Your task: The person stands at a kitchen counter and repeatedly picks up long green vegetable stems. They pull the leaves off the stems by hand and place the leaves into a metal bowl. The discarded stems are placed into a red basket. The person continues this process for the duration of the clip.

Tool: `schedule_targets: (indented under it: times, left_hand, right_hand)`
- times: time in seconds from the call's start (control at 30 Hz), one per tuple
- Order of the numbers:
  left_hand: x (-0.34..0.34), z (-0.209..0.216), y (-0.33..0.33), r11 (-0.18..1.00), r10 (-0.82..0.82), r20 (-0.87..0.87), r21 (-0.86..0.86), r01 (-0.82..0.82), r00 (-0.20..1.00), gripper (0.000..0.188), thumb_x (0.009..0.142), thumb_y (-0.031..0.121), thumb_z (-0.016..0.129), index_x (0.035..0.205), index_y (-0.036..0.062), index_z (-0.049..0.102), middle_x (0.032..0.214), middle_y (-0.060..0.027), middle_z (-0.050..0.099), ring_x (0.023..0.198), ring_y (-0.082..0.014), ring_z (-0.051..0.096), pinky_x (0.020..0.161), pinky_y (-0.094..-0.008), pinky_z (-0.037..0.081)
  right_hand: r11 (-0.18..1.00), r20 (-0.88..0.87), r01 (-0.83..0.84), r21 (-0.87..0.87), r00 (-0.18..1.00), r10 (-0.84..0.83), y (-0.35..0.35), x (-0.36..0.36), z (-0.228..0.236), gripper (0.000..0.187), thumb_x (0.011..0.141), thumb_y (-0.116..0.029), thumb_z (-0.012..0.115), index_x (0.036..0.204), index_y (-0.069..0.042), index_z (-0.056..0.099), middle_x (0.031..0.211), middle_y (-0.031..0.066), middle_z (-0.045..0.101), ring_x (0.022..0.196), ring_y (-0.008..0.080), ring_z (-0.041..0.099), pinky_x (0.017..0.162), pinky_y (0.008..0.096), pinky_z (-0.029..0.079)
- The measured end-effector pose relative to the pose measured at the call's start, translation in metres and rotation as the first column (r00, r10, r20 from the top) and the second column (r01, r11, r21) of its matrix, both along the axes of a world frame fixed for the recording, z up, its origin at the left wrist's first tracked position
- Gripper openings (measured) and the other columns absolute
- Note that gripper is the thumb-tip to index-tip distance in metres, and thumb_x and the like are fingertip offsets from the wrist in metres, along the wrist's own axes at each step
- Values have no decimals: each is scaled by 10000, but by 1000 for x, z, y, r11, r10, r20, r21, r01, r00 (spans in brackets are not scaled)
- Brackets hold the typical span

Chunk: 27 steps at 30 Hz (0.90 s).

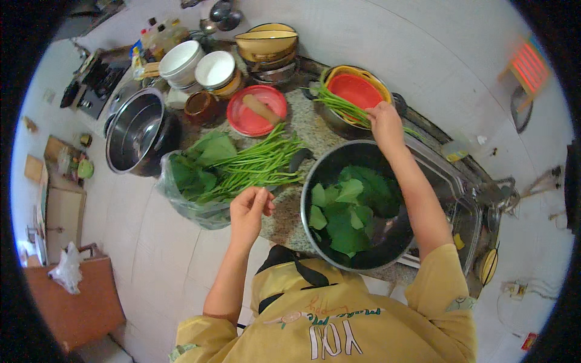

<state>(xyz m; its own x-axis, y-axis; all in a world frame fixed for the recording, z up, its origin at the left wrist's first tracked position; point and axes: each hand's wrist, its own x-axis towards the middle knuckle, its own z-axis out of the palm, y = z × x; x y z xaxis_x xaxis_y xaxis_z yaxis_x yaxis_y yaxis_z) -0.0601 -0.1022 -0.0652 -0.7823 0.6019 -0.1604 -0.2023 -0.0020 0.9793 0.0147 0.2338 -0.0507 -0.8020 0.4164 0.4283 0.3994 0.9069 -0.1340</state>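
My right hand [385, 123] reaches over the far right of the counter, its fingers closed on long green stems [341, 104]. They lie across the edge of a red basin [356, 91] set in a larger pot. Below that arm, a big dark pot [307, 209] holds loose green leaves [351, 209]. My left hand [248, 209] is closed in a pinch near the counter's front edge; whatever is between its fingertips cannot be made out. Just beyond it, a pile of leafy green stalks [260, 160] rests on a clear plastic bag [212, 215].
A red plate [245, 126] with a brown wooden-looking piece stands behind the stalks. Around it are a steel pot [115, 148], white bowls [215, 68], a brown jar [200, 107] and stacked yellow bowls [266, 41]. A metal sink [474, 242] lies right of the dark pot.
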Motion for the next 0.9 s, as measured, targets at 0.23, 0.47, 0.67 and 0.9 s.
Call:
schedule_targets:
  times: [0.23,0.47,0.67,0.9]
  left_hand:
    - [-19,-9,-50,985,75,-53,-155,-82,996,220,871,181,505,754,0,551,636,-36,561,562,-89,524,517,-214,426]
    - [-47,6,-52,943,20,-488,-280,-178,873,111,824,108,535,800,5,566,722,-75,579,605,-150,544,565,-260,443]
    - [-105,-14,-2,864,-293,-902,-392,-317,316,196,671,8,532,853,48,593,804,-99,576,861,-265,534,769,-365,426]
    - [-142,-26,3,735,-541,-789,-612,-293,291,102,650,74,592,737,59,642,773,-96,595,831,-285,530,800,-389,397]
  right_hand:
    - [997,68,-17,-71,997,22,24,-27,-40,142,678,-57,579,803,-21,636,790,162,550,823,332,529,732,413,420]
    - [998,-90,-12,-66,996,6,-3,-26,-26,233,689,-39,597,918,3,590,872,148,559,864,318,518,773,380,414]
    - [921,-222,-204,-332,966,134,-84,-1,10,113,753,-77,588,832,-1,613,848,130,588,835,282,543,768,344,419]
    - [870,-237,-149,-470,971,38,-119,47,28,84,751,-52,597,816,-6,623,797,114,601,748,239,580,690,292,452]
